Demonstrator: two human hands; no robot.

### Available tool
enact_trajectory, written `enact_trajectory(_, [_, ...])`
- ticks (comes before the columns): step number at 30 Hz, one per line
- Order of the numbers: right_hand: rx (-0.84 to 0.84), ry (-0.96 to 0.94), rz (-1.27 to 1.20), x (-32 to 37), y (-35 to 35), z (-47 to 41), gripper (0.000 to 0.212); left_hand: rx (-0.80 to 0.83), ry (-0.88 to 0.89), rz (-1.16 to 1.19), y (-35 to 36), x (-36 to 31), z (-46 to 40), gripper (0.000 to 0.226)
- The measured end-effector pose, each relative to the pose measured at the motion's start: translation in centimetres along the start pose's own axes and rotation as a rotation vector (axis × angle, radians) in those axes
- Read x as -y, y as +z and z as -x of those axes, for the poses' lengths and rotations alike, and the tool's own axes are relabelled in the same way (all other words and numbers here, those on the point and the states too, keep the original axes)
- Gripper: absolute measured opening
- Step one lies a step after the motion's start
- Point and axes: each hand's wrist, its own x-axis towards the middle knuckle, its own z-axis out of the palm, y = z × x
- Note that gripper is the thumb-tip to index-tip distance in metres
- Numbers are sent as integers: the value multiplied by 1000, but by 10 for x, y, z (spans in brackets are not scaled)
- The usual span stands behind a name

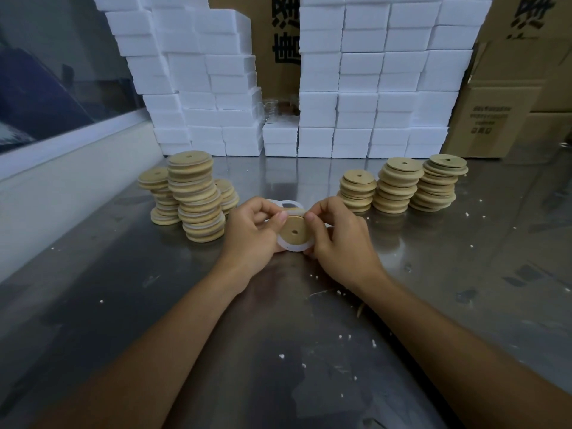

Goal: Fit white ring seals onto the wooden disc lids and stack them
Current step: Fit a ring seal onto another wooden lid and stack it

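Both hands hold one wooden disc lid (294, 232) with a centre hole just above the steel table (309, 320). A white ring seal (293, 247) wraps its lower edge. My left hand (252, 232) grips the lid's left side, thumb on the upper rim. My right hand (339, 235) pinches the right side, thumb at the top edge. Loose white rings (286, 205) lie just behind the hands. Leaning stacks of lids with white seals (195, 196) stand to the left. Three stacks of bare wooden lids (402, 185) stand to the right.
A wall of white foam boxes (356, 88) runs along the table's back, with cardboard cartons (507, 97) behind and to the right. A white ledge (62, 181) borders the left side. Small foam crumbs are scattered over the table.
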Motion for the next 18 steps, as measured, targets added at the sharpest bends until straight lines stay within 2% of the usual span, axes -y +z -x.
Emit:
enact_trajectory(8, [54, 36, -23, -2, -4, -2, 15, 126, -80, 104, -10, -2, -4, 14])
enact_trajectory(18, [46, 133, -137, -6, -6, -8, 16, 154, -143, 118, -20, -4, -7, 14])
